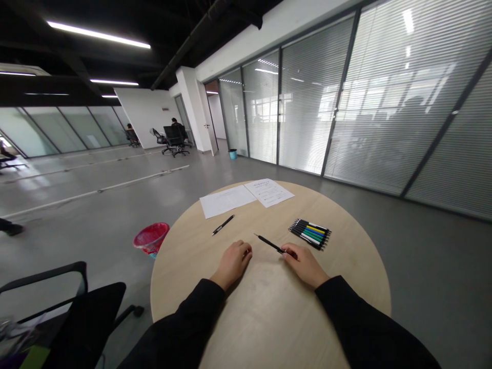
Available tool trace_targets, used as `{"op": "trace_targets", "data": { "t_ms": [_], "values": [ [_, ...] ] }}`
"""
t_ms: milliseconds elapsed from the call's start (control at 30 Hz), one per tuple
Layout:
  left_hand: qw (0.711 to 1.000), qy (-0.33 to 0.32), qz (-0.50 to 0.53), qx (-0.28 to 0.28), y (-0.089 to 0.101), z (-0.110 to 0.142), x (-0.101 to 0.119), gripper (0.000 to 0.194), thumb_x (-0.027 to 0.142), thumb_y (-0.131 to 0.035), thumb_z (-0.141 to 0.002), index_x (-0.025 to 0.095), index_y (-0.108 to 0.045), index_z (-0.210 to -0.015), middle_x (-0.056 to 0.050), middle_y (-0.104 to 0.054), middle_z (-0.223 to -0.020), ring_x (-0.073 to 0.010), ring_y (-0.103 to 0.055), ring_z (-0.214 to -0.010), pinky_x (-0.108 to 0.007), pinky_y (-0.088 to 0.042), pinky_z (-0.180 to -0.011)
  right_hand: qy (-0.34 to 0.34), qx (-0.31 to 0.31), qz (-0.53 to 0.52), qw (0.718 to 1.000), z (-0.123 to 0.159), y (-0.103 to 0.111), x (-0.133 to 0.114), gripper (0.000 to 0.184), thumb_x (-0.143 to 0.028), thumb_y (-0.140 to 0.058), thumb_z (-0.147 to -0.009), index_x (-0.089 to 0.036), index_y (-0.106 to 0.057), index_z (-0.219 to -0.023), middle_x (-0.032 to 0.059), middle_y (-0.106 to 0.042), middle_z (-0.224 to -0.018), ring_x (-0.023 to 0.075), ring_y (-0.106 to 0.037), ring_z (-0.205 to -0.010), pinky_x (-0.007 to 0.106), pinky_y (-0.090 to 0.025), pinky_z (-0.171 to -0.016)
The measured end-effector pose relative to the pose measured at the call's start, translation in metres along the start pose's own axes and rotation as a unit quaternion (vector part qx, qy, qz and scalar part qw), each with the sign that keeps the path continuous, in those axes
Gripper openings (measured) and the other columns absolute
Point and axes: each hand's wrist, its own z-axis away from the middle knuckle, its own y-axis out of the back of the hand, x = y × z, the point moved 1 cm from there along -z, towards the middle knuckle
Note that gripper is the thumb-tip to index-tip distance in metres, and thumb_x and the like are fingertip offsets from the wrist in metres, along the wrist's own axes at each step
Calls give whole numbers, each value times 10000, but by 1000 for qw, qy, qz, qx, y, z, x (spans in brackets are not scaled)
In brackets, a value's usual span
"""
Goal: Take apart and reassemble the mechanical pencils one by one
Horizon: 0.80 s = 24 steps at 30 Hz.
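My left hand (232, 264) rests on the round wooden table (269, 318) with its fingers curled, holding nothing that I can see. My right hand (303, 265) lies close by, its fingers closed on the rear end of a black pen (271, 244), whose tip points up and left. A second black pen (223, 225) lies farther off, beyond my left hand. Two printed paper sheets (246, 196) sit at the far edge of the table. To the right is a row of several pens with coloured barrels (310, 233), lying side by side.
A red mesh wastebasket (151, 238) stands left of the table, and a black office chair (84, 312) is at the near left. Glass partitions with blinds run along the right. Two seated people are far back by black chairs.
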Motion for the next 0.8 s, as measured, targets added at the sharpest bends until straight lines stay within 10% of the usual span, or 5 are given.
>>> {"op": "trace_targets", "data": {
  "t_ms": [800],
  "values": [
    [906, 136, 396, 58, 6, -3, -6, 249, 366, -729, -759, 164, -629, -866, -3, -593, -753, -130, -551, -691, -239, -434, -643, 30, -17, 14, 999, 1, 1, -8, 188, -262, -558, -877, -199, -725, -936, 51, -731, -856, 212, -645, -778, 309, -467, -739]
  ]
}}
